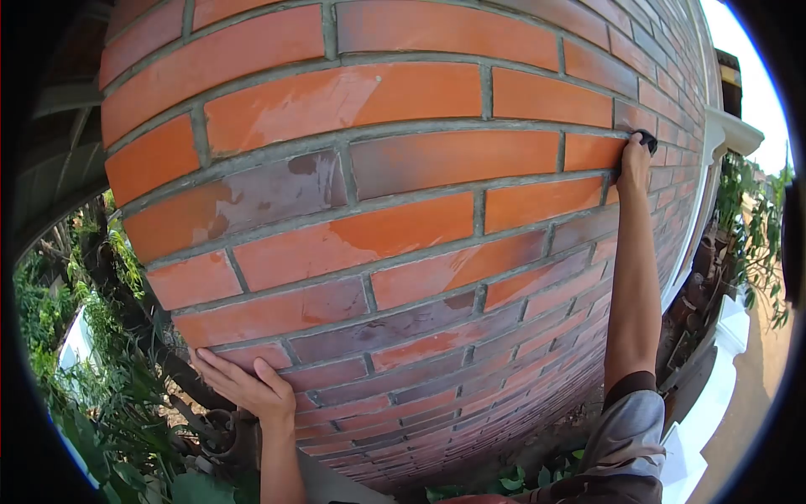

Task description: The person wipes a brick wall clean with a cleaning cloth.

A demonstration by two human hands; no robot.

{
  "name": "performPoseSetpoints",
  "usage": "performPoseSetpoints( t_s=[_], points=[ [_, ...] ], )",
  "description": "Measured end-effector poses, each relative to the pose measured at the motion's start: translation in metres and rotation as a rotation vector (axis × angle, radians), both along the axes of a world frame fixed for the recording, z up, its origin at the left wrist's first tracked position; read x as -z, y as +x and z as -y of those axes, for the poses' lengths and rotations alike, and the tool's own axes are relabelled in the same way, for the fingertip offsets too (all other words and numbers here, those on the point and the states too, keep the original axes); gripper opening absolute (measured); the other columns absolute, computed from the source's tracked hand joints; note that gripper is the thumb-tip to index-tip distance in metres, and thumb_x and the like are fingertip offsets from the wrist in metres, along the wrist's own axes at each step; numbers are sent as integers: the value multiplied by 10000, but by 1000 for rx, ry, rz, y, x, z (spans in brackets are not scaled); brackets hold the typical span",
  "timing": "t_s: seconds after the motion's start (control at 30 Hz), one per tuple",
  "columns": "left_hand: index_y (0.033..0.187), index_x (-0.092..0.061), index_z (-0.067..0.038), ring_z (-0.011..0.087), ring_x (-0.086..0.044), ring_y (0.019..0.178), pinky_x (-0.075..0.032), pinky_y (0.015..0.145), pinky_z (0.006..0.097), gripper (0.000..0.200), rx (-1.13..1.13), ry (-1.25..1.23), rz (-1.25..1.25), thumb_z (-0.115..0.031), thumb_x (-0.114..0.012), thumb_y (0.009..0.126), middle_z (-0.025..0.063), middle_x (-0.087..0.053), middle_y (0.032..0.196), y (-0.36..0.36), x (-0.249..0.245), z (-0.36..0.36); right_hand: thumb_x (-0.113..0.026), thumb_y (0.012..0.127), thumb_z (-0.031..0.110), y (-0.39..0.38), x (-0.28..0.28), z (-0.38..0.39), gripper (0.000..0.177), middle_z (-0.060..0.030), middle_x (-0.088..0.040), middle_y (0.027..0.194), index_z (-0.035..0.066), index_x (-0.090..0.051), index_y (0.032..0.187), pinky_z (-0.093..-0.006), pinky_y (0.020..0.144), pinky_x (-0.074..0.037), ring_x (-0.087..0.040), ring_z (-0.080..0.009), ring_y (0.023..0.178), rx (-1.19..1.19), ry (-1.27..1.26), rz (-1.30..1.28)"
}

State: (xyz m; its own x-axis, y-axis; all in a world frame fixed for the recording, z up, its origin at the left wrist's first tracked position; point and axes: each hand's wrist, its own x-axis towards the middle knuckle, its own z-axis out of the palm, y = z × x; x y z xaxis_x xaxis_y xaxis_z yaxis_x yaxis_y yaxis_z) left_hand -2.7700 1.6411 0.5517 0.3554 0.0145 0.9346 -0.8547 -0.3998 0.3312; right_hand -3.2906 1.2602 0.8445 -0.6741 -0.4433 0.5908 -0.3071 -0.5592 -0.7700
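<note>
A wall of orange and purplish bricks (pixel 411 91) with grey mortar joints curves across the view. My left hand (pixel 252 391) lies against its lower left edge, palm to the bricks and fingers stretched out. High on the right, at the end of my extended arm, my right hand (pixel 634 165) is closed around a small black wad (pixel 647 140) and holds it at the brick surface. Whether the wad is cloth or sponge I cannot make out. Several bricks in the middle show shiny, wet-looking orange patches beside duller, paler areas.
Green plants (pixel 109 403) and a dark trunk (pixel 126 294) stand close by the wall's left edge. A white moulded railing (pixel 714 370) runs along the lower right, with hanging leaves (pixel 751 218) beyond it. Low leaves (pixel 512 480) grow at the wall's foot.
</note>
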Motion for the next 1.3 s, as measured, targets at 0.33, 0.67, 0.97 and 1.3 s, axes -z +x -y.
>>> performPoseSetpoints(
  t_s=[0.33,0.67,0.97,1.3],
  points=[
    [1495,-186,76,515,-281,1350,-233,1085,561,722,61,-26,-18,-408,-378,995,357,-210,1498,1,5,-1,-537,869,256,336,112,-265,543,-78,-400,1502,107,-487,1388,-572,1158,-157,-301,-243,1428,-214,-934,-1690],
    [1487,-173,92,532,-311,1303,-254,1062,581,727,77,-10,-9,-392,-384,987,379,-209,1477,0,-4,-5,-466,975,211,174,-79,-117,385,-113,-453,1467,91,-541,1333,-603,1094,-249,-330,-409,1389,345,-435,-714],
    [1480,-218,87,511,-299,1328,-224,1090,563,651,190,-63,-9,-311,-397,997,341,-224,1498,3,-2,-11,-549,815,184,391,109,-295,506,-75,-470,1448,55,-550,1305,-536,1144,-193,-439,-236,1339,-282,-1002,-1615],
    [1467,-237,101,505,-359,1278,-274,1044,550,585,215,-63,30,-223,-344,992,358,-254,1471,12,0,-11,-539,845,43,232,55,-200,425,-186,-553,1340,20,-574,1269,-606,1137,-144,-397,-334,1377,318,-681,-1076]
  ],
)
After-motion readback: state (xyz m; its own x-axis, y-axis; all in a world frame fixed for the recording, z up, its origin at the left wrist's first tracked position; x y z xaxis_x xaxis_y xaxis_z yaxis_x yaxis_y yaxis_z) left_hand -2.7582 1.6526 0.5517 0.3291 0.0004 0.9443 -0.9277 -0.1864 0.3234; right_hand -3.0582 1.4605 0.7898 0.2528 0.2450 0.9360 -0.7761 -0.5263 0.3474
